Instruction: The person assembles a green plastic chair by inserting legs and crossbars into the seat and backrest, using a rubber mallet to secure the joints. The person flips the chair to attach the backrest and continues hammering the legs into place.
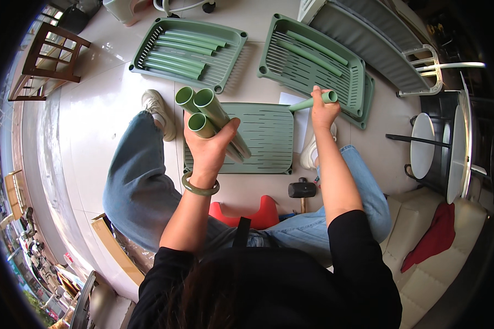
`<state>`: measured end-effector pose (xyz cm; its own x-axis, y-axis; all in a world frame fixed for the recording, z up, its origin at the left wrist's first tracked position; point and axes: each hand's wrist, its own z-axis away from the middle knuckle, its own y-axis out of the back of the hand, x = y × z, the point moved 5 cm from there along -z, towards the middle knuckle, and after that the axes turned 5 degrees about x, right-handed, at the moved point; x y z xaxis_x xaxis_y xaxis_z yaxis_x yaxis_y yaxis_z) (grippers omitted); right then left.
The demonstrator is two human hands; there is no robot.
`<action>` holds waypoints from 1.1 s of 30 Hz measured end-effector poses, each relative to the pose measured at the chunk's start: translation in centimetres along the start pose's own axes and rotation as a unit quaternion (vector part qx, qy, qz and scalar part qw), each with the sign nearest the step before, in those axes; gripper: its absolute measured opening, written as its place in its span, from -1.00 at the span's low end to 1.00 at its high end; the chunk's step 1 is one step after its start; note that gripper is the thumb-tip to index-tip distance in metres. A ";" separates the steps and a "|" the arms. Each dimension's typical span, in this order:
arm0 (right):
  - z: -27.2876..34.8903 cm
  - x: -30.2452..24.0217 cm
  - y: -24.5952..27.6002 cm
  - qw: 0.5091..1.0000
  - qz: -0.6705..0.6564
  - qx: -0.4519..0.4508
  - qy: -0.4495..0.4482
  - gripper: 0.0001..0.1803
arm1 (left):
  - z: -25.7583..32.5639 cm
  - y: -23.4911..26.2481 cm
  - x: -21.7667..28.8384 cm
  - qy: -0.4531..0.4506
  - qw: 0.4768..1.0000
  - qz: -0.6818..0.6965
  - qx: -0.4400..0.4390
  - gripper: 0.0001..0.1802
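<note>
A pale tiled floor [99,131] spreads under everything. At the lower right stands a cream sofa [465,225] with a dark red cloth [436,236] draped on it; a grey padded seat [368,41] in a pale frame is at the upper right, and a brown wooden chair [49,57] at the upper left.

Three green slatted trays lie on the floor. The middle tray [271,131] is between the person's feet, the left tray [233,48] bears several green tubes [184,47], and the right tray [291,68] bears two more tubes [318,48], the edge of another tray showing beneath it. A red stool [266,214] shows between the thighs.

The left hand [208,145] is closed around three bundled tubes [219,112], open ends up, above the left part of the middle tray. The right hand [325,115] grips a single tube [302,104] slanting by that tray's upper right corner; whether they touch cannot be told.

A black-headed mallet [302,189] rests before the stool. A green bangle [200,189] circles the left wrist.
</note>
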<state>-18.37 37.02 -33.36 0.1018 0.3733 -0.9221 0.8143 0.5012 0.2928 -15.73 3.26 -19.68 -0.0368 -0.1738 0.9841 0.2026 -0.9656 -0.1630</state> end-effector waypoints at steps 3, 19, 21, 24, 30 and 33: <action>0.6 0.3 -0.3 0.999 0.013 0.033 -0.022 -0.69 | -0.2 0.1 -0.2 0.003 1.000 0.001 0.002 -0.47; 17.1 -11.0 -2.4 0.879 -0.169 -0.388 -0.220 -0.45 | -0.1 1.9 -0.6 -0.004 0.999 0.023 -0.035 -0.39; 17.8 -16.7 -4.0 0.863 -0.194 -0.458 -0.085 -0.45 | 0.0 2.7 -0.7 -0.032 0.999 -0.008 -0.025 -0.40; 17.4 -22.9 -6.2 0.851 -0.131 -0.504 0.070 -0.55 | 0.5 3.9 -1.5 -0.035 0.999 -0.001 -0.018 -0.43; 16.3 -27.0 -8.4 0.894 -0.069 -0.430 0.102 -0.70 | 4.1 9.1 -1.7 -0.067 0.990 -0.096 0.083 -0.59; 16.6 -26.7 -11.2 0.910 -0.127 -0.378 0.111 -0.66 | 7.0 10.2 -2.1 -0.020 0.990 -0.094 0.099 -0.61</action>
<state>-20.74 8.52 -16.21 -0.2216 0.2762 -0.9352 0.1608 0.9563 0.2444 -6.71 -4.90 -22.93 -0.0541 0.0169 0.9984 0.3843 -0.9225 0.0364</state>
